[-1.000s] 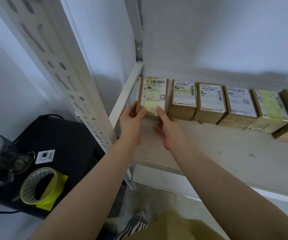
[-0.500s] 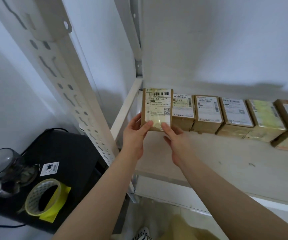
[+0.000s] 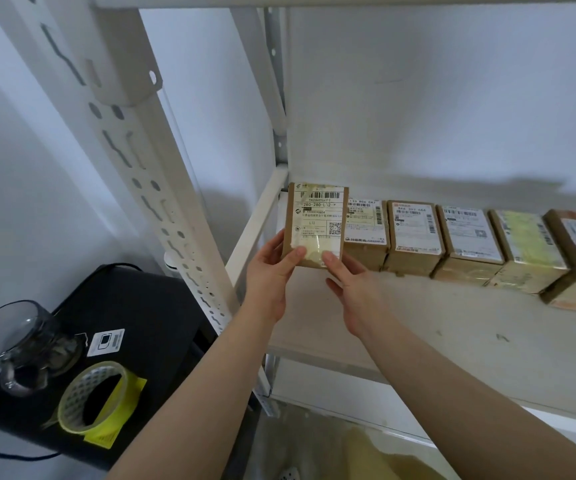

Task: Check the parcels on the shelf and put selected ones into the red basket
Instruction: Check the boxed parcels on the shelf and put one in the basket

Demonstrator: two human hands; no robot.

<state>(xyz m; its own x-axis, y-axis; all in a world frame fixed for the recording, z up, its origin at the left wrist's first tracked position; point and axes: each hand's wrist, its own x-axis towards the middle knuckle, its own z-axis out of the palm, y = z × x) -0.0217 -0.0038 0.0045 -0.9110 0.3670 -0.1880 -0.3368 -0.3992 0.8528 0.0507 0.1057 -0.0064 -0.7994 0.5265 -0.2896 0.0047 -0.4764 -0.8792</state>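
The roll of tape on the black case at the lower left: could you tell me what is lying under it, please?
A yellow sheet lies under the tape roll on the black case, sticking out to the right. The roll covers the rest of it.

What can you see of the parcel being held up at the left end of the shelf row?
The parcel is a small brown cardboard box, tipped up so its white shipping label faces the camera. The label carries a barcode, the print 280-280-L32, a QR code and a yellowish taped patch low down. The left hand grips its lower left corner, thumb on the label; the right hand pinches the lower right. It stands beside the next parcel.
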